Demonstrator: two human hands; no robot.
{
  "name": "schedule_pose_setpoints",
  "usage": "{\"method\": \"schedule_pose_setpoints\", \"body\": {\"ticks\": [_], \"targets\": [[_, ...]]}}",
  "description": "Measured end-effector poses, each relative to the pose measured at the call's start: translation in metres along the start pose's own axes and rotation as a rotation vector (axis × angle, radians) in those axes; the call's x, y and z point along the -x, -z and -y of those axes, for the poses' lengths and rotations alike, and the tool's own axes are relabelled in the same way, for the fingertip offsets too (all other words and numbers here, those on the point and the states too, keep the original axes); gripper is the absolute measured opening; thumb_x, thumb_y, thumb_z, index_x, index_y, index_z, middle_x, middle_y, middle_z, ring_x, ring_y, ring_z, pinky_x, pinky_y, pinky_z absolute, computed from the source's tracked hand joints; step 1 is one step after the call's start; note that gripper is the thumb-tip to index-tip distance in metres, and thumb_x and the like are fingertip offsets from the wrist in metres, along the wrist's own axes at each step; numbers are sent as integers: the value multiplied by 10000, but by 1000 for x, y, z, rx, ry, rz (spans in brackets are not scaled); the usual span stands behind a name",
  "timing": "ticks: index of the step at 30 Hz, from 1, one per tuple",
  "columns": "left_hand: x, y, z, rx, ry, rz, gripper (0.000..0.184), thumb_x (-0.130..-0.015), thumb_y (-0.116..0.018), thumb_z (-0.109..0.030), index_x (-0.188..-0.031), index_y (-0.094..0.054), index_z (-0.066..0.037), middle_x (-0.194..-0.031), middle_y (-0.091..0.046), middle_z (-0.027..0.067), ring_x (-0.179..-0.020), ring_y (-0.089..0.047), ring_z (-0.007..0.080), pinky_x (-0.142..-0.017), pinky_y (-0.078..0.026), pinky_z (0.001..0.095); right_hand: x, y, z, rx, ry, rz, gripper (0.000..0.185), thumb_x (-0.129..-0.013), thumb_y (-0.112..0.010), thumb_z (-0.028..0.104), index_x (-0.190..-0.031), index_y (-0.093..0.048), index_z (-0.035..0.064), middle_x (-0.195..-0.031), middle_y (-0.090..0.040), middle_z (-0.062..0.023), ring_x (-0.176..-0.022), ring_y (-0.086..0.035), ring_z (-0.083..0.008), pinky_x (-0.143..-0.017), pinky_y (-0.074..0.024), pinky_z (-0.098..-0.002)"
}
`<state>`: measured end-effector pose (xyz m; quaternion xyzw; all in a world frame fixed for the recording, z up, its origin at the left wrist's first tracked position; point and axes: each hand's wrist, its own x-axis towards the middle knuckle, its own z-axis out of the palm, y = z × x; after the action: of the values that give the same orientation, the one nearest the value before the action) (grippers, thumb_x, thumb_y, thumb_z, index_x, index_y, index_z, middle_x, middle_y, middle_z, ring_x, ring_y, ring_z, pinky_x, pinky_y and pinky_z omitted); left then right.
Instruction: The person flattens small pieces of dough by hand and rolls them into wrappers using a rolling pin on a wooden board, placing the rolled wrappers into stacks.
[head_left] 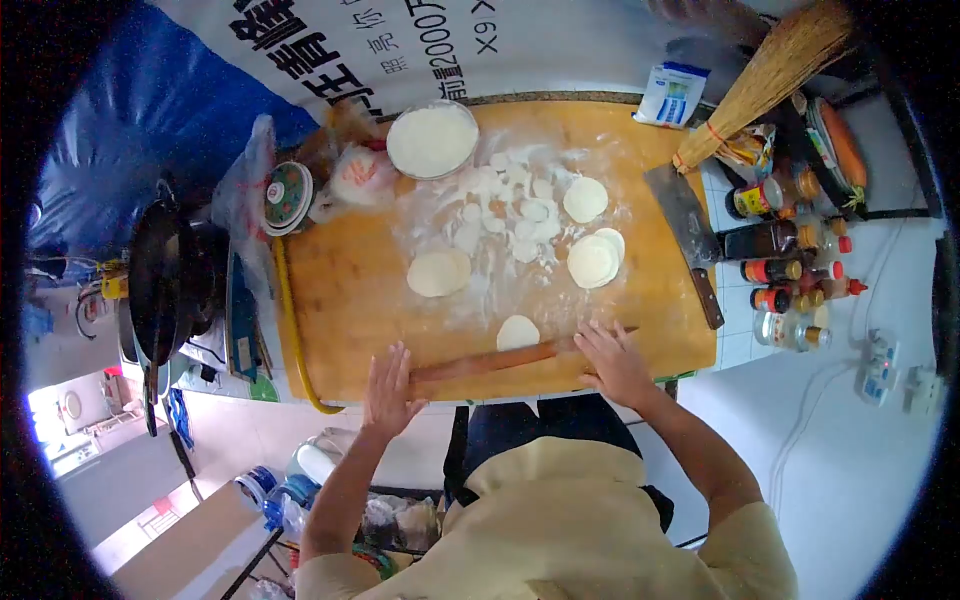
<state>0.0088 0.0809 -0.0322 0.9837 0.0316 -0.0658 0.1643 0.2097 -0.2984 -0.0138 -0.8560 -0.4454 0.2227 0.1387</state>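
A wooden rolling pin point(485, 364) lies across the near part of a floured wooden board point(340, 310). My left hand point(390, 390) rests flat at its left end, fingers stretched out. Over the right end lies my right hand point(612, 362), fingers extended and slightly spread, with the pin's tip showing beyond. A round dough wrapper point(518, 332) touches the pin's far side, its near edge covered. Rolled wrappers lie at the left point(438, 273) and in an overlapping pile at the right point(595, 259), with another wrapper point(585, 200) behind. Several small dough pieces point(520, 215) sit in flour mid-board.
A bowl of flour point(433, 140) stands at the back beside a plastic bag point(362, 175) and a round tin point(288, 197). On the right are a cleaver point(685, 235), a straw broom point(760, 85) and several seasoning bottles point(770, 270). A wok point(160, 280) hangs at left.
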Motion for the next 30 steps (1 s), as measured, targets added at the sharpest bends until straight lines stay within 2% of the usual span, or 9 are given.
{"method": "schedule_pose_setpoints", "body": {"ticks": [2, 8, 10, 14, 16, 20, 23, 25, 30], "targets": [[-3, -6, 3, -13, 106, 47, 839, -812, -589, -376, -1471, -209, -22, -1526, -232, 183, -1406, -236, 338, -1140, -125, 552, -8, 5, 4, -89, -1, 6, 732, -783, -680, 303, -1398, -377, 48, -1493, -308, -136, -1373, -285, -314, -1143, -167, -493], [-43, 22, 1, -109, 120, -189, 884, -790, -642, -353, -1480, -188, -39, -1535, -220, 163, -1428, -184, 308, -1154, -85, 532, -31, 12, -8, 323, 44, -111, 714, -796, -670, 301, -1385, -386, 14, -1471, -346, -144, -1365, -305, -316, -1128, -214, -491], [0, 10, -8, 20, 68, -9, 867, -798, -643, -337, -1477, -194, -37, -1534, -223, 163, -1431, -175, 306, -1158, -79, 517, 0, 9, 5, 34, 23, 48, 693, -805, -658, 297, -1380, -393, 14, -1467, -358, -138, -1351, -325, -312, -1116, -242, -489], [-15, -2, 5, -62, 99, 55, 866, -791, -656, -316, -1475, -202, -39, -1532, -232, 160, -1429, -180, 309, -1158, -88, 517, -20, 0, -3, 24, 94, -105, 701, -811, -655, 317, -1385, -389, 15, -1473, -353, -129, -1356, -318, -313, -1113, -248, -491], [-67, 11, 17, -132, 157, -174, 883, -768, -677, -301, -1473, -211, -45, -1525, -249, 157, -1423, -200, 314, -1156, -95, 524, -51, 4, -13, 66, 15, -162, 734, -816, -655, 329, -1405, -354, 12, -1488, -324, -146, -1375, -290, -321, -1120, -228, -491], [-71, 24, 4, -118, 107, -244, 857, -778, -663, -286, -1476, -224, -52, -1506, -287, 157, -1408, -239, 316, -1145, -140, 516, -21, 2, 0, 141, 6, -114, 741, -821, -659, 300, -1415, -328, 5, -1498, -292, -171, -1378, -283, -333, -1122, -216, -491], [-21, 3, -13, -62, 13, -170, 700, -772, -659, -243, -1396, -387, -80, -1446, -382, 149, -1335, -359, 315, -1077, -264, 485, 12, 1, 28, -6, -32, 40, 666, -804, -662, 245, -1371, -405, 9, -1447, -369, -194, -1356, -315, -364, -1124, -202, -505], [-5, -6, -25, -35, 106, -212, 464, -758, -656, -198, -1200, -551, -106, -1322, -499, 119, -1201, -474, 301, -962, -348, 447, 15, -7, 39, -147, -27, -211, 645, -782, -690, 197, -1350, -434, 32, -1385, -438, -186, -1295, -398, -359, -1084, -285, -483], [0, -2, -46, 54, 158, -280, 275, -741, -657, -156, -1010, -607, -119, -1164, -567, 81, -1077, -525, 287, -912, -363, 422, -57, -26, 52, -404, -206, -373, 515, -825, -673, 200, -1279, -483, 48, -1252, -526, -205, -1159, -500, -369, -982, -386, -470]]}}
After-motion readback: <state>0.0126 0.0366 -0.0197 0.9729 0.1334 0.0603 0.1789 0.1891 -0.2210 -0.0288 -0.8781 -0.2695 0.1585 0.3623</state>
